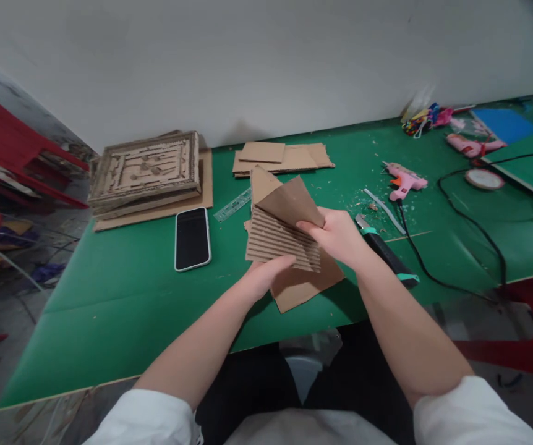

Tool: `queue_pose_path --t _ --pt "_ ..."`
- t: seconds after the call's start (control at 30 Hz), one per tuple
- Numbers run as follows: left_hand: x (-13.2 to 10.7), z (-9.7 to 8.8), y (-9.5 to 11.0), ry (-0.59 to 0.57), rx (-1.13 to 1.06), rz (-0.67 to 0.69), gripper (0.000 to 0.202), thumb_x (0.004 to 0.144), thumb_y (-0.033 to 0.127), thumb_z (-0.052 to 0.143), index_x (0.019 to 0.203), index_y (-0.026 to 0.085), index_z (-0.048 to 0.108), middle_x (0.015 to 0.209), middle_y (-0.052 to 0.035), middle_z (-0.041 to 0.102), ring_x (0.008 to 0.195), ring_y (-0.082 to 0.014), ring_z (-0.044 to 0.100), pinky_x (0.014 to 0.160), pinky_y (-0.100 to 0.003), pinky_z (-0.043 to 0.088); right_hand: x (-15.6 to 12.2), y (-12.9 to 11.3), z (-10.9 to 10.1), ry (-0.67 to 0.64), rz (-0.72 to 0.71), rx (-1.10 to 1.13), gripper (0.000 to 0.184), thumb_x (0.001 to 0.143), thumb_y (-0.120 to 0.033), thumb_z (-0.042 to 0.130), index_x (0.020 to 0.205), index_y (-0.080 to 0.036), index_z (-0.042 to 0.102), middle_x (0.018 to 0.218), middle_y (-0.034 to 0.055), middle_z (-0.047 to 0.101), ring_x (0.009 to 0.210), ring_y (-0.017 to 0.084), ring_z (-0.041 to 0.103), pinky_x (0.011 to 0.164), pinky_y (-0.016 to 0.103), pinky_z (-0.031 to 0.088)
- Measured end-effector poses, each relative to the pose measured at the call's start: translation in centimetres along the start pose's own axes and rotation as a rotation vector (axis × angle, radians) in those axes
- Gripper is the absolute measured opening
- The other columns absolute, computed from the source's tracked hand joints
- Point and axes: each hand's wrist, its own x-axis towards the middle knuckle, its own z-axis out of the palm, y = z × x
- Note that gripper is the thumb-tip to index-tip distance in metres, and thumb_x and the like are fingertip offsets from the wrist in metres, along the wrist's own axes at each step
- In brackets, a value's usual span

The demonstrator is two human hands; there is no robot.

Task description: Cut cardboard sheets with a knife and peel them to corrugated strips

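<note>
Between my hands is a piece of corrugated cardboard (280,241) with its ridges bared and a smooth paper layer (292,201) lifted off them. My left hand (266,275) is closed on the lower left edge, thumb on top of the ridges. Gripped by my right hand (334,232) is the raised paper layer, pinched at its right corner. Under the held piece, a flat cardboard sheet (301,290) lies on the green table (127,309). To the right of my right hand rests a box cutter (387,253) with a black and teal handle.
A phone (193,239) and a clear ruler (232,205) lie left of the hands. Stacked cardboard panels (150,170) stand at back left, cardboard strips (282,157) behind. On the right are a pink glue gun (405,180), its black cord (415,247), a glue stick (386,211) and a tape roll (484,179).
</note>
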Motion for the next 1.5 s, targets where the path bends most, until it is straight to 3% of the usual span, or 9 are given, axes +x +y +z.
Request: queue_pose_path --t 0.1,0.17,0.23,0.4,0.57,0.73,0.93,1.27,1.5 --pt "-0.1 -0.6 1.5 -0.244 -0.064 -0.033 0.073 0.049 0.035 0.079 0.115 0.022 0.052 0.117 -0.0103 0.056 0.115 -0.0313 0.046 0.093 -0.044 0.039 -0.2 0.3 -0.7 0.027 -0.097 -0.208 0.023 0.083 -0.034 0.047 0.082 -0.018 0.064 0.074 0.0045 0.066 0.067 0.019 0.059 0.057 0.026 0.035" --pt "0.2 -1.3 2.4 -0.251 -0.157 -0.045 0.080 0.047 0.057 0.073 0.116 0.022 0.051 0.118 -0.0119 0.055 0.114 -0.0343 0.046 0.089 -0.046 0.042 -0.3 0.9 -1.0 0.043 -0.199 -0.253 0.023 0.085 -0.031 0.044 0.084 -0.020 0.065 0.081 0.0041 0.067 0.075 0.019 0.060 0.061 0.026 0.037" --pt "0.5 -1.8 2.7 -0.161 -0.193 -0.026 0.071 0.058 0.065 0.061 0.113 0.021 0.053 0.115 -0.0117 0.057 0.112 -0.0325 0.049 0.086 -0.044 0.043 -0.5 1.5 -1.2 0.025 -0.295 -0.218 0.023 0.086 -0.025 0.042 0.087 -0.022 0.065 0.090 0.0023 0.068 0.084 0.017 0.060 0.067 0.025 0.040" --pt "1.2 -1.7 1.8 -0.059 -0.099 -0.008 0.044 0.071 0.031 0.066 0.112 0.023 0.051 0.114 -0.0064 0.058 0.101 -0.0226 0.056 0.081 -0.033 0.047 -0.8 2.0 -0.8 -0.128 -0.273 -0.162 0.025 0.081 -0.016 0.047 0.097 -0.024 0.065 0.098 0.0000 0.067 0.087 0.017 0.062 0.071 0.026 0.044" --pt "1.0 -0.9 1.7 -0.081 -0.099 -0.051 0.043 0.073 0.026 0.062 0.114 0.026 0.049 0.120 -0.0047 0.054 0.101 -0.0208 0.056 0.083 -0.033 0.047 -0.9 1.3 0.0 -0.100 -0.253 -0.142 0.023 0.083 -0.022 0.047 0.097 -0.025 0.065 0.102 0.0002 0.066 0.091 0.018 0.061 0.075 0.027 0.044" --pt "1.2 -0.7 1.3 0.010 -0.107 -0.042 0.044 0.068 0.013 0.057 0.110 0.022 0.050 0.108 -0.0033 0.060 0.095 -0.0200 0.058 0.083 -0.034 0.045 -1.0 1.2 1.1 -0.106 -0.220 -0.249 0.023 0.085 -0.023 0.043 0.091 -0.025 0.065 0.084 0.0003 0.069 0.074 0.016 0.061 0.061 0.024 0.038" --pt "1.8 0.0 0.2 0.203 -0.128 0.080 0.041 0.067 0.015 0.055 0.107 0.019 0.050 0.099 -0.0035 0.062 0.091 -0.0199 0.058 0.084 -0.034 0.043 -1.0 1.4 2.2 -0.090 -0.210 -0.268 0.020 0.084 -0.024 0.042 0.084 -0.021 0.062 0.074 0.0020 0.065 0.064 0.014 0.055 0.056 0.023 0.032" --pt "1.8 -0.1 0.0 0.210 -0.129 0.065 0.042 0.067 0.016 0.057 0.109 0.019 0.049 0.100 -0.0037 0.062 0.091 -0.0199 0.059 0.083 -0.035 0.044 -0.6 1.5 2.6 -0.038 -0.108 -0.121 0.024 0.085 -0.032 0.043 0.073 -0.021 0.061 0.064 -0.0009 0.061 0.055 0.012 0.050 0.052 0.023 0.028" --pt "1.8 -0.1 0.0 0.187 -0.149 0.062 0.039 0.069 0.016 0.057 0.107 0.020 0.050 0.102 -0.0033 0.062 0.093 -0.0195 0.058 0.085 -0.035 0.044 -0.4 1.7 2.7 -0.019 0.005 0.014 0.024 0.083 -0.034 0.045 0.084 -0.021 0.065 0.072 0.0018 0.065 0.066 0.016 0.057 0.058 0.024 0.037"
